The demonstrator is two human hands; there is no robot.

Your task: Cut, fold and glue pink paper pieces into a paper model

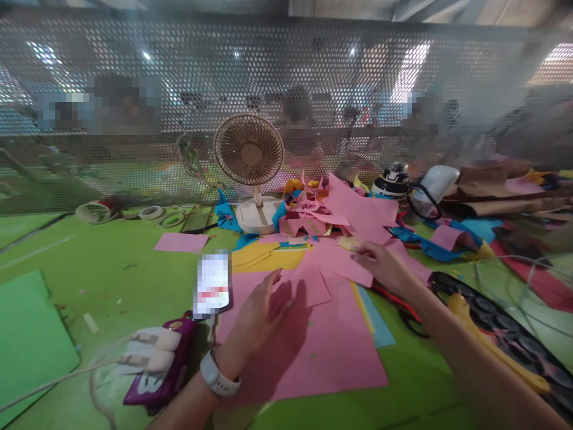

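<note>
My left hand (264, 310), with a white watch on its wrist, hovers over a large pink paper sheet (340, 352); its fingers are stretched out with nothing visible in them. Farther forward and right, my right hand (380, 266) has its fingers drawn together over a smaller pink paper piece (338, 263). A small pale yellow scrap (348, 242) lies by its fingertips; whether they grip it or the pink paper I cannot tell. Yellow paper (257, 257) and light blue paper (378, 322) stick out from under the pink sheet.
A fan (250, 152) stands behind, beside heaped pink scraps (313, 206). A lit phone (212, 283) and purple power strip (161, 370) with plugged cables lie left. A black tray (501, 334) holding a yellow-handled tool (496, 349) sits right. A perforated screen (170, 161) closes the back.
</note>
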